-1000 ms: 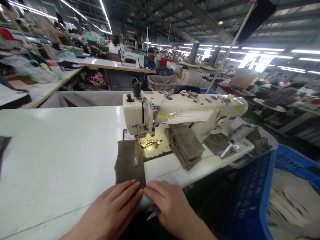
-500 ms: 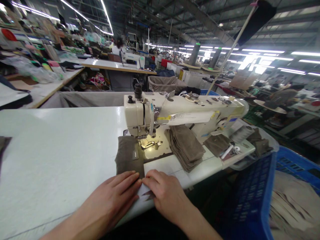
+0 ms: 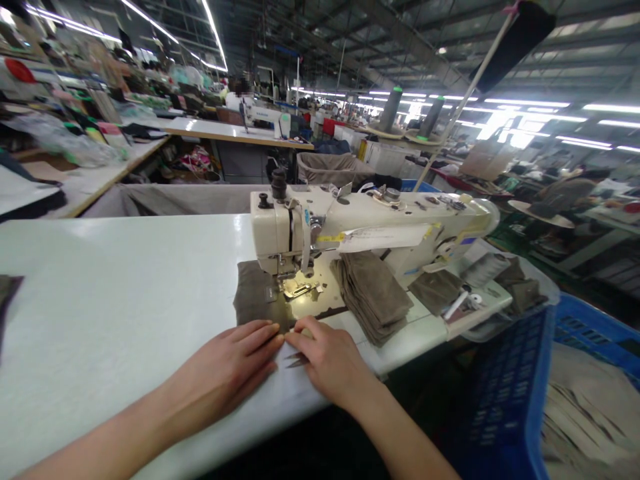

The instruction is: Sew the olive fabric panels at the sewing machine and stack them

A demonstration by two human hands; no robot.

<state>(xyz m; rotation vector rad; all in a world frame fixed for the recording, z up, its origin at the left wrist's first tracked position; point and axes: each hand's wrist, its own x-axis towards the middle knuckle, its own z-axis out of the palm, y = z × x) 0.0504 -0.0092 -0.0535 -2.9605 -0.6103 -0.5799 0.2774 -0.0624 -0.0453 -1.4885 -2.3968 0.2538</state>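
Observation:
A dark brown fabric piece [image 3: 253,293] with a small grey label [image 3: 271,294] lies under the needle area of a cream sewing machine [image 3: 280,233]. My left hand [image 3: 235,360] rests on the piece's near edge, fingers stretched out and lying flat. Close beside it, my right hand [image 3: 333,363] is closed, thumb and forefinger pinched at the same edge's near right corner. Pointed metal blades, like thread snips [image 3: 297,361], stick out leftward from under its curled fingers; their handle is hidden in the palm.
A stack of folded brown pieces [image 3: 373,297] lies right of the needle. Further right are another brown piece [image 3: 436,290], a grey thread cone [image 3: 485,269] and a blue crate [image 3: 530,387] with pale fabric. Dark fabric [image 3: 7,300] lies at the table's left edge.
The brown piece has moved away from me, further under the machine, its label now beside the presser foot. Both hands have moved forward with it.

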